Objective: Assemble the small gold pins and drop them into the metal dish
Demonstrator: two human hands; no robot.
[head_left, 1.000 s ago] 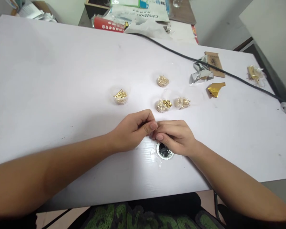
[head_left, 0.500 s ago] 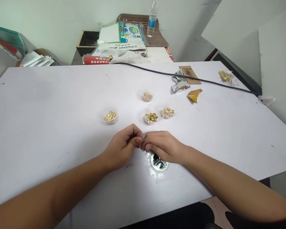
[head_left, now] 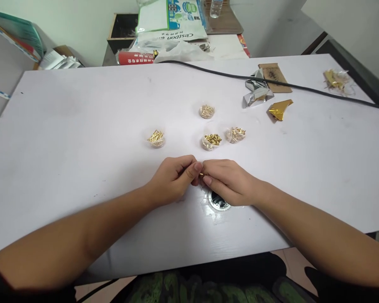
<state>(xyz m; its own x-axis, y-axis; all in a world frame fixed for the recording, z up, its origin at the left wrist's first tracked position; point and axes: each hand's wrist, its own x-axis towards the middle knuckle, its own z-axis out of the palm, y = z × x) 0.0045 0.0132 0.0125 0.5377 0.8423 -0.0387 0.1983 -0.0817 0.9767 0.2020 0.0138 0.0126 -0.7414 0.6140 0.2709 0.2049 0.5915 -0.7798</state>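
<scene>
My left hand (head_left: 173, 179) and my right hand (head_left: 229, 182) meet fingertip to fingertip low over the white table (head_left: 82, 126). Both are closed in a pinch on a small gold pin (head_left: 201, 174) that shows between them. Under my right hand sits a small round clear dish (head_left: 219, 202) with dark contents. Just beyond the hands stand several small clear cups of gold pins: one to the left (head_left: 156, 138), one in the middle (head_left: 211, 141), one to its right (head_left: 235, 134) and one farther back (head_left: 206, 111).
A black cable (head_left: 271, 82) crosses the far right of the table. Silver foil (head_left: 257, 93), gold foil (head_left: 279, 109), a brown card (head_left: 274, 77) and a gold packet (head_left: 334, 78) lie near it. Bags, a box and a bottle crowd the space behind the table.
The view has swung up and then back down. Both hands have stayed pinched together in the same spot; the gold pin now shows between the fingertips.
</scene>
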